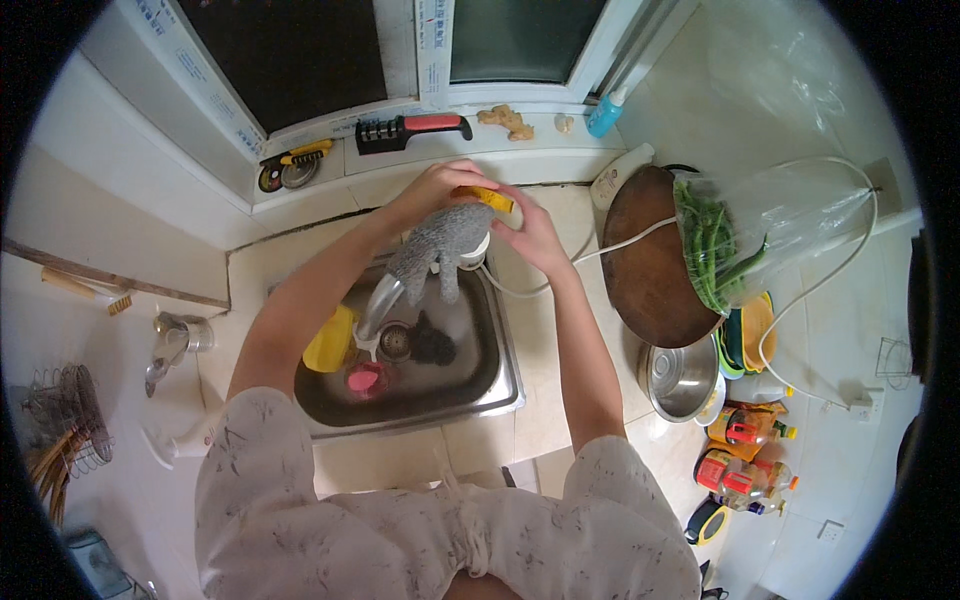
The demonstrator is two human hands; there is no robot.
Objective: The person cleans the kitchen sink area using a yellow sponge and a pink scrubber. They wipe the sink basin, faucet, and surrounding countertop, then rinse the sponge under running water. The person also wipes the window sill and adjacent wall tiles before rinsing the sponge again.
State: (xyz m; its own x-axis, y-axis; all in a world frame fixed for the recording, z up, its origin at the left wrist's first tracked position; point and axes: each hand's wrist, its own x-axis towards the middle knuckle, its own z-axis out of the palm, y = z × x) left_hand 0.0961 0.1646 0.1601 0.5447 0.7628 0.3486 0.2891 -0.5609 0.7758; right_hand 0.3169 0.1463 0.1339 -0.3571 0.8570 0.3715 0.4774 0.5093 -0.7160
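Beyond the faucet, my left hand (448, 184) and my right hand (534, 232) meet around a small yellow object (486, 198). My left fingers hold it from the left and above, my right fingers and thumb from the right. Something pale shows just under it, but fingers hide most of its shape. A grey knit glove (439, 236) drapes over the metal faucet (381, 304), right below my hands. In the stainless steel sink (472, 360) are a yellow item (330, 341), a pink item (363, 381) in a small dish, and a dark scrubber or cloth (433, 341) by the drain.
On the windowsill lie a knife sharpener (412, 133), ginger (507, 121) and a blue bottle (606, 112). To the right, a bag of green beans (709, 240) rests on a round wooden board (641, 262), crossed by a white cable (630, 238). Nearer stand a metal pot (682, 379) and several bottles (724, 472).
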